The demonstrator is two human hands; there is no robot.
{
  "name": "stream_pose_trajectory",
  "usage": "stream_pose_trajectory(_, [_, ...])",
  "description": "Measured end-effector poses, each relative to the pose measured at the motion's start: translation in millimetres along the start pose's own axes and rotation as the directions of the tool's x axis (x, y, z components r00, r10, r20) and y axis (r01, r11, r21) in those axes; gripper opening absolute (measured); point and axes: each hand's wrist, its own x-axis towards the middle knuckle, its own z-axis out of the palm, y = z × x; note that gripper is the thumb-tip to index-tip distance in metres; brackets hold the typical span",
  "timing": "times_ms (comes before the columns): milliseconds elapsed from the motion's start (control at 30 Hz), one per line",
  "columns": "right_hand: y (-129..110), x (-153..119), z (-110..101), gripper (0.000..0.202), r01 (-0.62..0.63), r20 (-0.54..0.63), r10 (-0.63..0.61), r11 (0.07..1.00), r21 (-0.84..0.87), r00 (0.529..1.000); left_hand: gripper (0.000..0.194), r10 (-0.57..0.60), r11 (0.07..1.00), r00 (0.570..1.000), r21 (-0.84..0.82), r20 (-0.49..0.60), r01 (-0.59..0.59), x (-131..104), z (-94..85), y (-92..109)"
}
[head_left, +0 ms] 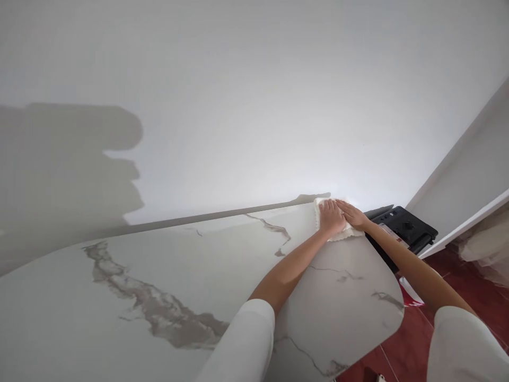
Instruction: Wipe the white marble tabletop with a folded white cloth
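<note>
White cloth (344,233) lies beneath flattened left hand (332,217) and right hand (353,214); case label (391,232) seems unreadable.

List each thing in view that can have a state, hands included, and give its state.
Left hand, open, resting on the white cloth
Right hand, open, resting on the white cloth
White cloth, spread under both hands
Marbled tabletop, partly covered by the white cloth
Black box-like object, open or shut unclear
Pale fabric, in loose folds
</note>
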Motion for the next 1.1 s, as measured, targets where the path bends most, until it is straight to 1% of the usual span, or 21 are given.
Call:
stream_pose_trajectory(133, [-7,-43,-7,0.055,0.013,-0.026,-0.013,1.0,-0.006,1.0,0.059,0.039,0.999,0.999,-0.022,-0.015,-0.039,-25,1.8,27])
stream_pose_trajectory(300, [-28,-89,-16,0.052,-0.009,-0.045,0.007,0.999,-0.046,0.999,0.059,0.085,0.995,0.996,-0.05,-0.041,-0.087,-59,0.8,52])
stream_pose_trajectory(467, [-51,-122,-24,0.052,-0.025,-0.042,0.021,0.995,-0.099,0.999,0.059,0.126,0.99,0.992,-0.06,-0.012,-0.126,-87,-1.8,68])
stream_pose_trajectory(667, [-78,-163,-26,0.052,-0.092,-0.062,0.081,0.978,-0.187,0.995,0.059,0.181,0.98,0.983,-0.09,0.025,-0.178,-124,-12.7,82])
stream_pose_trajectory(800, [-103,-188,-25,0.052,-0.144,-0.103,0.122,0.959,-0.242,0.987,0.059,0.242,0.965,0.969,-0.111,0.038,-0.237,-148,-22.2,87])
stream_pose_trajectory(900, [-125,-200,-23,0.052,-0.194,-0.138,0.161,0.942,-0.274,0.977,0.059,0.283,0.954,0.957,-0.121,0.056,-0.275,-165,-30.7,85])
stream_pose_trajectory(1000, [-147,-203,-19,0.052,-0.227,-0.144,0.191,0.925,-0.304,0.971,0.059,0.315,0.945,0.946,-0.118,0.076,-0.305,-177,-38.5,78])
stream_pose_trajectory(1100, [-165,-198,-14,0.053,-0.254,-0.145,0.216,0.908,-0.333,0.965,0.058,0.33,0.941,0.94,-0.106,0.083,-0.321,-185,-43.2,66])
